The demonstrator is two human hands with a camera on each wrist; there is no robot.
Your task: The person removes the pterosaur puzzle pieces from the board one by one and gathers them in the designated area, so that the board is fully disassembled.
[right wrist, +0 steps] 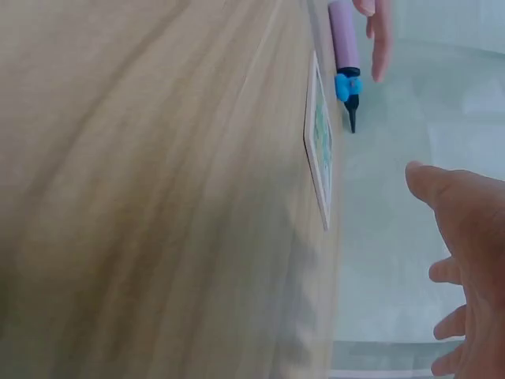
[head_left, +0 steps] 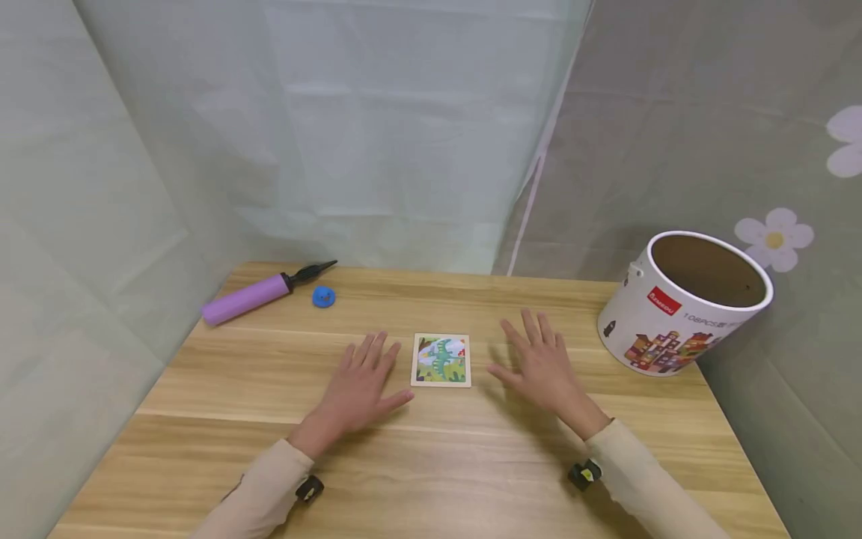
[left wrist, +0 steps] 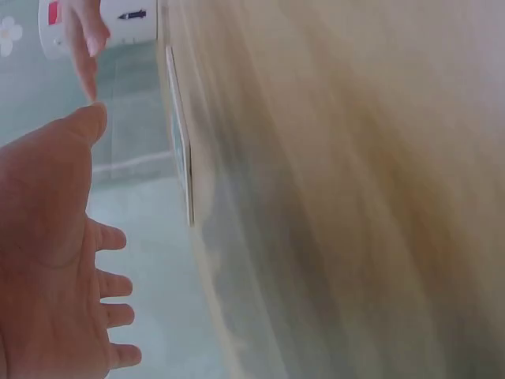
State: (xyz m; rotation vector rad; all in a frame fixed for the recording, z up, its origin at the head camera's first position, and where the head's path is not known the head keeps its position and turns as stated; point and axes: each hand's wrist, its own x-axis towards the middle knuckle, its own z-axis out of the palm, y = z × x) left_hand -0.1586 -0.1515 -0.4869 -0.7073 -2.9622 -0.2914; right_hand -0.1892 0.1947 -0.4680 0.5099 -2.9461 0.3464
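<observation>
A small square picture puzzle with a pale frame and a green dinosaur picture lies flat on the wooden table. To its left is my left hand, fingers spread, holding nothing. My right hand is on the other side, its fingers also spread and free of any object. Both wrist views show the hands raised a little off the tabletop, palms down. The puzzle's edge appears in the left wrist view, and the puzzle shows at a slant in the right wrist view.
A purple hand pump with a black nozzle lies at the back left, beside a small blue object. At the right stands a large white bucket printed with toy blocks. Cloth hangs behind the table and at its sides.
</observation>
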